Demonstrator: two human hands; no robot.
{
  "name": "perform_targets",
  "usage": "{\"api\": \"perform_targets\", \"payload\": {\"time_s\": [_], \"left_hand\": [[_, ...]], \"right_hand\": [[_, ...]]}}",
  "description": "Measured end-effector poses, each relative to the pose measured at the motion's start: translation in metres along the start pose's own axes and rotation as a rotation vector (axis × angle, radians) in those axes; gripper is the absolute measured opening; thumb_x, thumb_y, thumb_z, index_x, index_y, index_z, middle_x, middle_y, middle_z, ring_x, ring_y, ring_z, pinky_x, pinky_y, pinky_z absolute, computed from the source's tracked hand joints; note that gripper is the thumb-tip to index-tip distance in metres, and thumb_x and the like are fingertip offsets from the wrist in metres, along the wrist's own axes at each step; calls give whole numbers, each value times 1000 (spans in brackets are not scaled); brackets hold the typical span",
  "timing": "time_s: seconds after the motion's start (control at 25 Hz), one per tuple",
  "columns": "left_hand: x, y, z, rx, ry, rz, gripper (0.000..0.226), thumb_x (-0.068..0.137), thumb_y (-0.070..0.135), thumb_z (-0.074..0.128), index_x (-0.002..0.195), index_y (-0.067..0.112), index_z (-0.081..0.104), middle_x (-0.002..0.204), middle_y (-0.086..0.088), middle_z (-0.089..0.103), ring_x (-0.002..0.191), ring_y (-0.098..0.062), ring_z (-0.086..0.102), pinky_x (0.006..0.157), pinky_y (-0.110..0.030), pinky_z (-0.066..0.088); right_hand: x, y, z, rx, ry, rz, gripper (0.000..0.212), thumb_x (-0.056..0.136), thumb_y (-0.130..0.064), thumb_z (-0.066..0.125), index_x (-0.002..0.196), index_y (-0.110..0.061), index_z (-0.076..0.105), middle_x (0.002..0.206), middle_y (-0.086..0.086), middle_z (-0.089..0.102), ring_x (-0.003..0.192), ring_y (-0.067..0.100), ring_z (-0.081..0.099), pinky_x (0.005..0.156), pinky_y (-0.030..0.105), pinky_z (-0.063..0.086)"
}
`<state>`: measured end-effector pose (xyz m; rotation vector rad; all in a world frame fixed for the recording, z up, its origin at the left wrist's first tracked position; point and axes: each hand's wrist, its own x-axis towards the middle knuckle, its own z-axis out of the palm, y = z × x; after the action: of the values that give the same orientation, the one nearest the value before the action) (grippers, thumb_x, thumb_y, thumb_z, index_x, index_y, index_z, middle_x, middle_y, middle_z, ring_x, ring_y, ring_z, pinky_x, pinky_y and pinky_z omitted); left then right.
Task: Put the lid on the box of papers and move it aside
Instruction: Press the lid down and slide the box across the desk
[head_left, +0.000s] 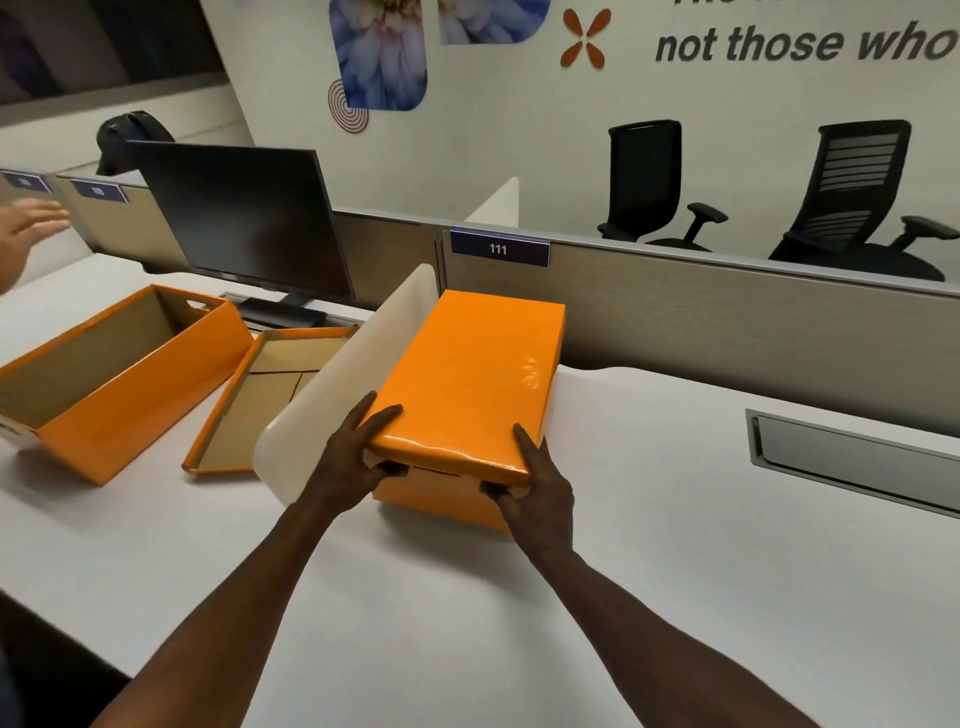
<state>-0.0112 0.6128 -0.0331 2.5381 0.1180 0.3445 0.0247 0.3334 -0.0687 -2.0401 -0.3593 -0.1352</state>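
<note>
An orange box (441, 501) stands on the white desk, right of the cream divider and close against it. Its glossy orange lid (467, 374) covers the top, so the papers are hidden. My left hand (353, 457) grips the near left corner, fingers on the lid and thumb under its rim. My right hand (535, 483) grips the near right corner of the lid the same way. At the near end the lid sits slightly raised above the box wall.
The cream divider (332, 384) splits the desk (649, 545). Left of it are an open orange box (119, 384), an upturned lid (260, 400) and a monitor (244, 223). Another person's hand (26, 228) shows at far left. A metal cable tray (852, 457) sits at right.
</note>
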Motion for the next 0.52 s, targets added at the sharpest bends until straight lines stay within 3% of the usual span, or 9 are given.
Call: {"api": "perform_targets", "payload": {"time_s": [0.16, 0.28, 0.4, 0.52], "left_hand": [[13, -14, -6, 47, -48, -30, 98, 73, 27, 90, 155, 28, 37, 169, -11, 22, 151, -41, 29, 118, -66, 31], [13, -18, -9, 193, -66, -23, 102, 76, 32, 87, 159, 29, 28, 171, -12, 12, 157, -39, 14, 119, -67, 29], [14, -9, -5, 428, -77, 295, 109, 73, 38, 86, 161, 26, 23, 172, -13, 6, 158, -39, 6, 123, -64, 21], [18, 15, 17, 519, -189, 451, 110, 77, 37, 83, 163, 24, 15, 172, -10, 8, 159, -34, 6, 127, -56, 16]], "right_hand": [[9, -3, 13, -31, -66, -2, 98, 81, -42, 80, 158, -33, 21, 160, 4, 33, 138, 28, 46, 106, 45, 47], [5, -2, 17, -115, -105, -14, 104, 81, -56, 74, 160, -35, 10, 167, 3, 7, 148, 30, 31, 107, 45, 45], [12, -6, 19, -266, -67, -165, 101, 82, -56, 72, 160, -32, 13, 168, 4, -9, 153, 34, 14, 108, 47, 42], [24, -12, 22, -596, -108, -375, 96, 83, -37, 76, 160, -30, 19, 168, 11, -4, 154, 39, -4, 116, 66, 22]]}}
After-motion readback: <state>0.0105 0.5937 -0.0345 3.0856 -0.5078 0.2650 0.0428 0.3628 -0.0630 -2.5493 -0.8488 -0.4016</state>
